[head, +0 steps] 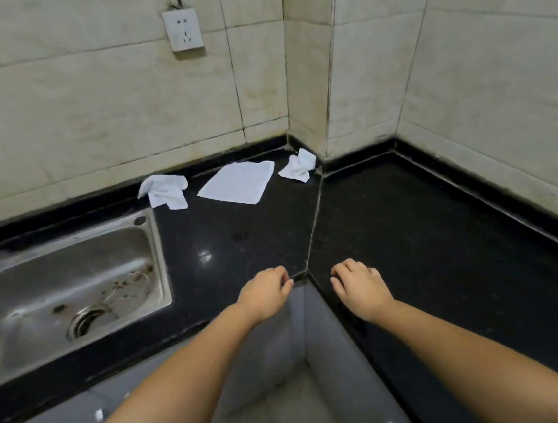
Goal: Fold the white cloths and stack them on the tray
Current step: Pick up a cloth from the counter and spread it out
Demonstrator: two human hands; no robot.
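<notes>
Both hands hold nothing. The left hand [266, 293] hovers at the front edge of the black table [410, 232], fingers loosely curled and released. The right hand [359, 285] rests just beside it across the table's seam, fingers spread and relaxed on the surface.

Taking the sink [71, 278] as landmark: three white cloths lie beyond it and to its right, along the back wall, well apart from both hands. The crumpled cloth [165, 190] sits just behind the sink's far right corner. The flat cloth [238, 183] lies further right, spread out and roughly square, with one corner appearing turned over. The small bunched cloth [297, 167] sits furthest from the sink, tucked against the wall corner.

No tray is visible anywhere in view. In my judgement folding has not begun.

Risks noted:
- The tray's whereabouts cannot be told, so folded cloths may have no place to go until it is found.
- The sink basin shows dirt and debris near the drain; the crumpled cloth lies close to its rim, and a careless drag toward the person could drop it in and soil it.
- The bunched cloth in the corner needs a long reach; pinching one layer only would likely pull it open unevenly.
</notes>
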